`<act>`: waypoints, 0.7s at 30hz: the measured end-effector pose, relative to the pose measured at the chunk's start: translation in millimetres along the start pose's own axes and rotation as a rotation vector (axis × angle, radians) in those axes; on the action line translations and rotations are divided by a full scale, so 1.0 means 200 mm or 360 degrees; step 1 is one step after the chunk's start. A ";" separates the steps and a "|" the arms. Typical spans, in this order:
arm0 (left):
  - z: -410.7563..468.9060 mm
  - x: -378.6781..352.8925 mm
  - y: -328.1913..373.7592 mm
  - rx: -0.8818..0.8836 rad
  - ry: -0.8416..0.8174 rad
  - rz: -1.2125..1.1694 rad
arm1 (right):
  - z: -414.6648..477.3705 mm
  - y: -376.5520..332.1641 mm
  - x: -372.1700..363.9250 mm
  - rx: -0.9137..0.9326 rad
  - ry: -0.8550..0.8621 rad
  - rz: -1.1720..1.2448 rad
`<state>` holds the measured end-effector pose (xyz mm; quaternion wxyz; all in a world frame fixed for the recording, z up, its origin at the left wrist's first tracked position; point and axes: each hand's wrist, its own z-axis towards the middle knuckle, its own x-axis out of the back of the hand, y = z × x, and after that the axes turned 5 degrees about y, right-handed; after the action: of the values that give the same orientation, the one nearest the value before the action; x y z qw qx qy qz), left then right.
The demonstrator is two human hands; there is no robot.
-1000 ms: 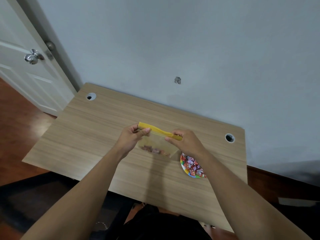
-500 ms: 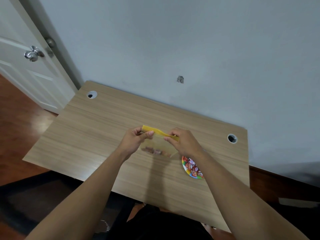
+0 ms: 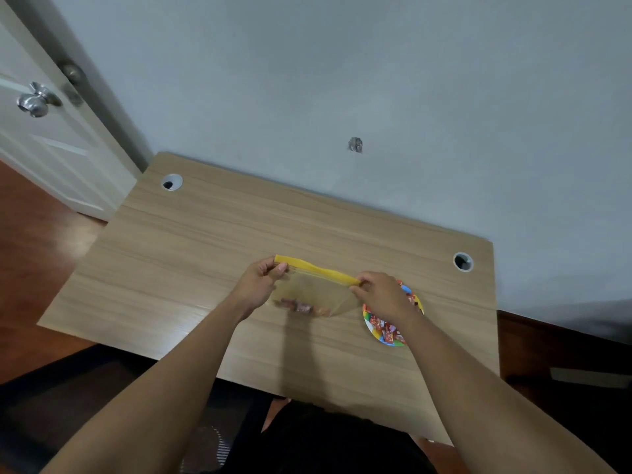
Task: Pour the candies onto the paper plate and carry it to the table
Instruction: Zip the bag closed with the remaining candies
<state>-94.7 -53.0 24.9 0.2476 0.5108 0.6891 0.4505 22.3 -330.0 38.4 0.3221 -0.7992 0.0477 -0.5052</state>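
A clear plastic zip bag [image 3: 316, 292] with a yellow seal strip hangs upright just above the wooden desk [image 3: 205, 254]. My left hand [image 3: 258, 285] pinches the strip's left end and my right hand [image 3: 381, 295] pinches its right end. A few wrapped candies [image 3: 301, 306] lie at the bottom of the bag. A small colourful paper plate [image 3: 374, 331] with red wrapped candies [image 3: 386, 328] on it sits on the desk under my right wrist, which hides part of it.
The desk stands against a grey wall and has two round cable holes [image 3: 171, 182] [image 3: 463, 261]. A white door with a metal knob [image 3: 36, 101] is at the far left. Dark wooden floor surrounds the desk.
Both hands have kept their grip on the bag's strip and drifted slightly apart along it. The bag stays upright, and the plate has not moved.
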 end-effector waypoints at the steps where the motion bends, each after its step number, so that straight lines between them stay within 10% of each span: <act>1: 0.02 0.00 0.00 -0.0022 0.0019 0.0023 | 0.01 0.01 -0.01 -0.0045 0.0026 0.0041; 16: 0.18 -0.12 0.08 -0.0288 0.0657 0.0180 | -0.03 0.29 0.12 -0.0441 0.0158 0.0445; 21: 0.15 -0.27 0.06 -0.0264 0.0503 0.0192 | -0.11 0.52 0.18 -0.0638 0.0243 0.0444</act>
<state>-45.2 -92.1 15.4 0.1501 0.4517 0.6481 0.5945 47.5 -437.3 13.9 0.2192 -0.7924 0.2810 -0.4951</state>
